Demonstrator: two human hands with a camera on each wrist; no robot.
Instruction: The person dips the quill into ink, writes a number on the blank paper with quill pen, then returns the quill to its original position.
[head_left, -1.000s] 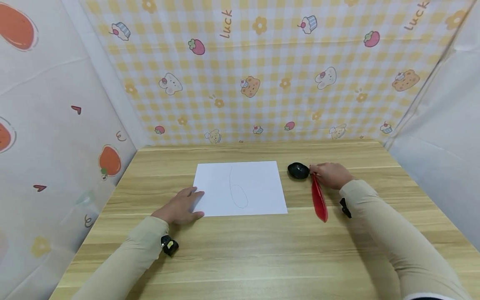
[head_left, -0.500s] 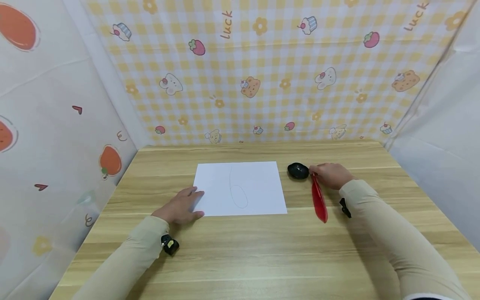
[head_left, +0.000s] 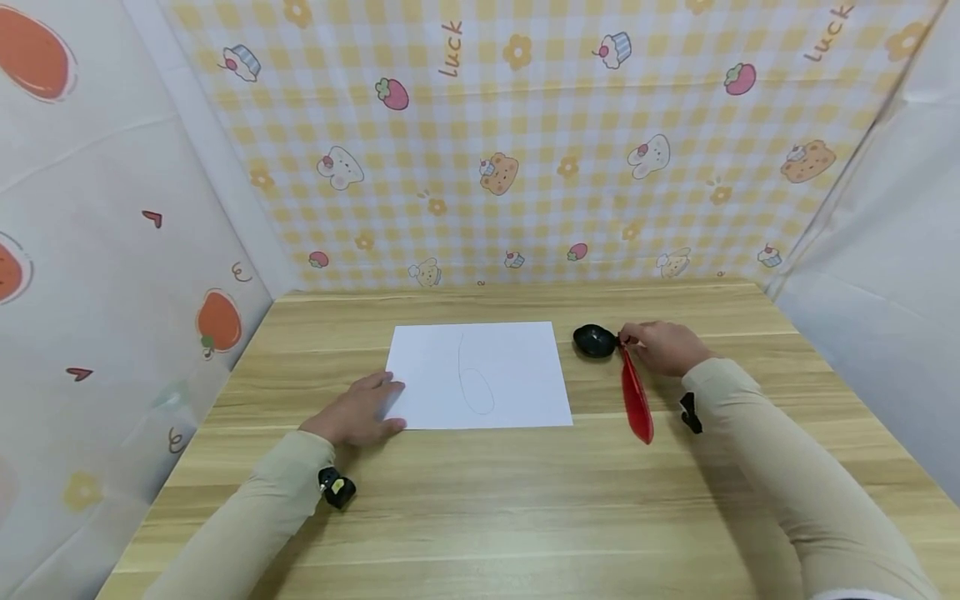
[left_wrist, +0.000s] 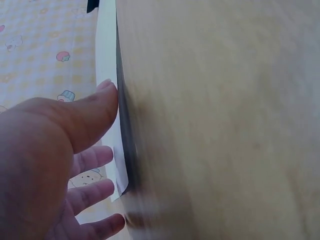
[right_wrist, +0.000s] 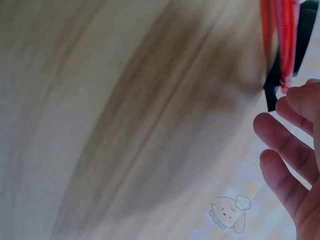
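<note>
A white sheet of paper (head_left: 517,375) with a thin looped pencil-like line on it lies on the table. My left hand (head_left: 360,411) rests at its left edge, fingers spread; the left wrist view shows the thumb along the edge of the paper (left_wrist: 107,60). At the right, my right hand (head_left: 663,346) has its fingertips right at the far end of a slim red pouch-like thing (head_left: 636,400). Loosely bent, separated fingers of the right hand (right_wrist: 295,145) appear below the tip of the red thing (right_wrist: 285,45) in the right wrist view.
A glossy black oval thing (head_left: 595,341) sits between the paper and the right hand. The wood-grain table (head_left: 480,517) ends at a yellow checked cloth wall (head_left: 480,167). White cloth hangs on both sides.
My right hand has shifted slightly to the right, its fingertips loosening from the end of the red pouch-like thing. The left hand and paper stay as they were.
</note>
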